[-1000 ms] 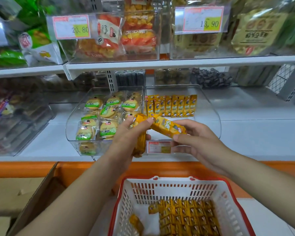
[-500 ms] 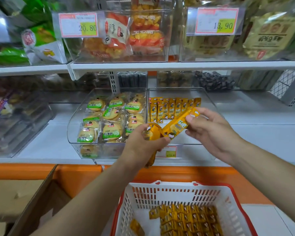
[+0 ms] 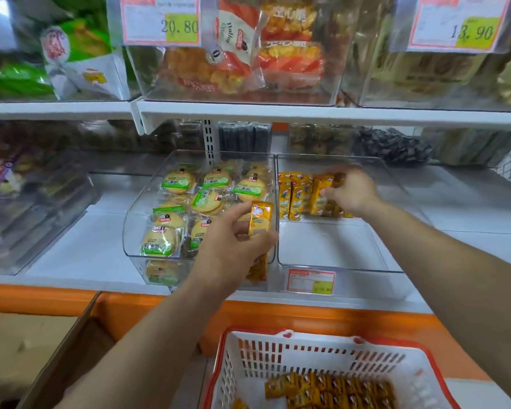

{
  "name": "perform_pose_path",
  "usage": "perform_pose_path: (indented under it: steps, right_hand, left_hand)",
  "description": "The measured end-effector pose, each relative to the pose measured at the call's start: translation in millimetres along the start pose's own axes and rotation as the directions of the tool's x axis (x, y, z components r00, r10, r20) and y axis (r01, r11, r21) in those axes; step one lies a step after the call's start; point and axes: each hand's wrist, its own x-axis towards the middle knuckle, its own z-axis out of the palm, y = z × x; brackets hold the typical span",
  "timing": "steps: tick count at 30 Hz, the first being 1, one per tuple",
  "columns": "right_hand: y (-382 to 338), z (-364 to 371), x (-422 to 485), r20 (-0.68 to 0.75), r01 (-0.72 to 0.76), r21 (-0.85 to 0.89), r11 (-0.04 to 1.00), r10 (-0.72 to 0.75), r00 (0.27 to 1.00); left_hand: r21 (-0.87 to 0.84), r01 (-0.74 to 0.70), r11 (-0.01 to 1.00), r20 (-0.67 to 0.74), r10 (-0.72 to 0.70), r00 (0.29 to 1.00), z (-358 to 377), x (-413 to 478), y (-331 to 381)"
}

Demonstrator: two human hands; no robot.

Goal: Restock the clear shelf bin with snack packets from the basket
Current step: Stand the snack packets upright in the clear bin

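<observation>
A clear shelf bin (image 3: 334,268) on the middle shelf holds a row of upright yellow snack packets (image 3: 295,196) at its back. My right hand (image 3: 350,190) reaches deep into the bin and pinches a yellow packet (image 3: 322,187) against the right end of that row. In front of the bin's left wall, my left hand (image 3: 233,249) grips a bunch of yellow packets (image 3: 259,219), some hanging below the palm. The white basket with a red rim (image 3: 307,346) sits below, with several yellow packets (image 3: 331,391) in its bottom.
A second clear bin (image 3: 136,231) of green-labelled round cakes stands just left of the target bin. A white shelf edge (image 3: 278,112) runs overhead with price-tagged bins above it. A cardboard box (image 3: 50,343) lies at the lower left, below the orange ledge.
My right hand took one packet away from my left hand and moved it forward into the bin's back row. My left hand stayed in front of the bins with the other packets.
</observation>
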Motion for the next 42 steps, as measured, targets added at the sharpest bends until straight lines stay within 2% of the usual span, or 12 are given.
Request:
perform_pose_path:
  steps: [4,9,16,18,20,23,25,29,31,34,39,42]
  right_hand:
    - [5.6,27.0,20.7,0.021,-0.047,-0.034,0.998,0.048,0.999]
    - [11.9,48.2,26.4,-0.018,-0.050,-0.045,0.998,0.049,0.999]
    - [5.3,29.5,12.6,-0.035,-0.091,0.014,0.996,0.091,0.995]
    - [-4.3,9.6,-9.5,-0.039,-0.073,0.142,0.987,0.079,0.996]
    - [-15.5,-13.4,-46.8,0.028,-0.047,0.316,0.948,0.040,0.999]
    - [-24.1,-45.8,-116.2,0.200,-0.046,0.421,0.906,-0.043,0.979]
    - [-28.4,-61.0,-154.8,0.305,-0.111,0.499,0.859,-0.054,0.951]
    - [-42.2,-70.6,-181.6,0.410,-0.285,0.660,0.695,-0.015,0.912]
    - [-46.2,-72.6,-183.6,0.410,-0.266,0.656,0.706,-0.038,0.911]
    - [-42.7,-78.8,-185.6,0.368,-0.223,0.648,0.728,-0.043,0.929]
    - [-32.0,-94.7,-181.0,0.369,-0.311,0.719,0.621,0.037,0.929]
    - [-27.1,-95.5,-184.6,0.457,-0.304,0.607,0.734,-0.010,0.890]
  left_hand:
    - [0.044,-0.014,0.999,0.025,0.013,1.000,-5.1,4.9,-8.8]
    - [0.047,-0.014,0.999,0.001,0.014,1.000,-5.3,12.1,-16.0]
    - [0.077,0.006,0.997,-0.002,-0.006,1.000,0.6,7.3,-10.0]
    - [0.060,-0.004,0.998,0.007,0.003,1.000,3.1,3.8,-5.6]
    - [0.054,-0.012,0.998,0.024,0.011,1.000,7.7,-0.8,-0.2]
    - [0.053,0.003,0.999,0.079,-0.007,0.997,20.1,-8.2,2.6]
    - [0.063,0.006,0.998,0.116,-0.013,0.993,31.0,-15.3,5.6]
    - [0.105,-0.003,0.994,0.161,-0.014,0.987,53.2,-29.3,10.3]
    - [0.128,-0.006,0.992,0.180,-0.017,0.984,61.2,-35.4,14.6]
    - [0.067,0.013,0.998,0.204,-0.027,0.979,66.5,-42.3,19.3]
    - [-0.062,0.094,0.994,0.143,-0.084,0.986,64.7,-45.2,24.2]
    - [-0.201,0.112,0.973,0.074,-0.099,0.992,59.6,-44.2,28.1]
